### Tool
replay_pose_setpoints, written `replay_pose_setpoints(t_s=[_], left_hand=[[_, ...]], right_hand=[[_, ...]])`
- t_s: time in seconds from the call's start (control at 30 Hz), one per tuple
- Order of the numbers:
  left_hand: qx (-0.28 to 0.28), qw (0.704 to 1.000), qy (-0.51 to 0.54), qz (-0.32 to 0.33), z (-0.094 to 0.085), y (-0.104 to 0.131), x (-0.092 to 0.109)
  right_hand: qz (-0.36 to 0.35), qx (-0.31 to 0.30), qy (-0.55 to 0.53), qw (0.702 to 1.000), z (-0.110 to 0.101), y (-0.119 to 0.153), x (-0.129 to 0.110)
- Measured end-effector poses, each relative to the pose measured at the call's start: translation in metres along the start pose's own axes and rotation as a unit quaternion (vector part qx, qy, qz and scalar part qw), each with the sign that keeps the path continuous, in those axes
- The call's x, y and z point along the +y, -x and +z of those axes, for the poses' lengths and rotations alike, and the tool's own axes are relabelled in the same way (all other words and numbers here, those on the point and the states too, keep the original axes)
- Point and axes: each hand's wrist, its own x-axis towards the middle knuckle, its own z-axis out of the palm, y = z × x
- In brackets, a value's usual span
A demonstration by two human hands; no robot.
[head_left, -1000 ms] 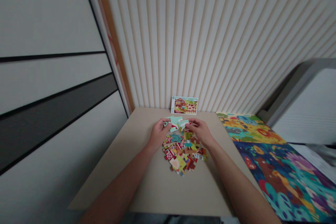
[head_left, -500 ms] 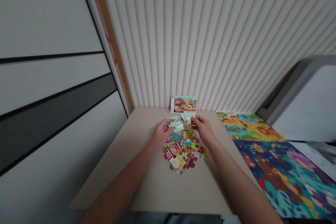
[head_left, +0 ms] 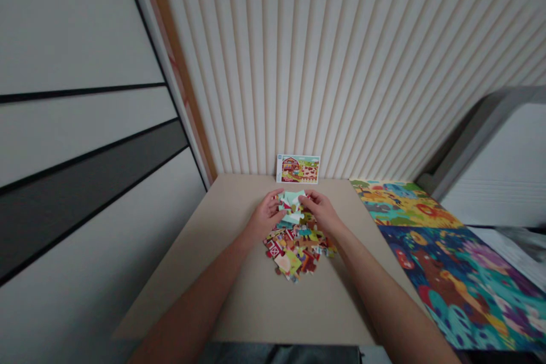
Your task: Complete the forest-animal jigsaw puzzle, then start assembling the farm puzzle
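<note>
Light-blue and white jigsaw puzzle pieces (head_left: 292,217) are pinched between the fingers and thumb of my left hand (head_left: 265,216). My right hand (head_left: 321,209) grips another pale jigsaw puzzle piece (head_left: 295,198), which overlaps the left hand's pieces from above. Whether the pieces are interlocked I cannot tell. Both hands are just over the far end of a heap of loose puzzle pieces (head_left: 292,256), coloured red, green, yellow and brown. Behind the hands a small picture card (head_left: 298,169) with a red barn and a spotted cow leans upright against the pleated wall.
The beige table (head_left: 239,307) runs from my lap to the pleated wall (head_left: 273,68). At right lie two finished-looking animal pictures, a yellow one (head_left: 405,205) and a dark blue one (head_left: 464,290). A grey-white panel (head_left: 499,165) rises behind them. White cabinet fronts (head_left: 77,210) stand at left.
My right hand has moved left and slightly down, bringing its piece over the pieces in my left hand. The gap between the two hands has narrowed.
</note>
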Motion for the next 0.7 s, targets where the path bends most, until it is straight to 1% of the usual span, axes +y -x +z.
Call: replay_pose_setpoints(t_s=[0.1,0.23,0.33,0.47,0.53,0.6,0.7], left_hand=[[-0.006,1.000,-0.006,-0.003,0.000,0.001,-0.002],[-0.009,0.999,-0.037,0.000,-0.002,0.001,-0.002],[-0.005,0.998,-0.056,0.003,-0.003,0.001,-0.002],[0.018,0.998,-0.060,0.019,-0.004,0.000,-0.004],[0.024,0.998,-0.057,0.027,-0.005,-0.001,-0.004],[0.024,0.998,-0.044,0.036,-0.005,-0.001,-0.004],[0.035,0.998,-0.023,0.049,-0.006,-0.002,-0.003]], right_hand=[[0.009,-0.006,-0.019,1.000,0.001,0.001,0.001],[0.025,0.018,-0.028,0.999,0.000,0.000,0.002],[0.030,0.060,-0.037,0.997,-0.002,-0.002,0.002],[-0.001,0.143,-0.083,0.986,-0.008,-0.004,-0.002],[-0.006,0.171,-0.094,0.981,-0.012,-0.005,-0.005],[-0.001,0.184,-0.098,0.978,-0.016,-0.005,-0.007],[0.005,0.179,-0.096,0.979,-0.017,-0.005,-0.008]])
